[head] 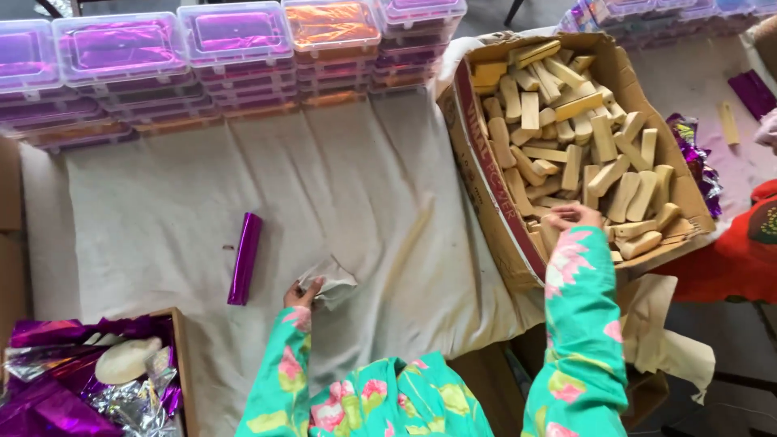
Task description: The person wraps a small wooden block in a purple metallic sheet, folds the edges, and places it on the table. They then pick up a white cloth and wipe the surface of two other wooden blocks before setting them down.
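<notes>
My left hand [303,294] pinches a crumpled grey-white cloth [330,282] just above the cloth-covered table [162,210]. My right hand [571,216] reaches into an open cardboard box [486,182] at the right and its fingers close on a pale yellow bar [553,229] near the box's front edge. The box holds several such pale yellow bars [566,121] in a loose heap. Both arms wear green sleeves with pink flowers. A bar wrapped in shiny purple foil [244,257] lies on the table, left of my left hand.
Stacked clear plastic boxes with purple and orange foil inside [235,48] line the far table edge. A cardboard box of purple and silver foil sheets [89,380] stands at the lower left. Another person in red [745,251] is at the right edge, with loose foil [696,158] beside the bar box.
</notes>
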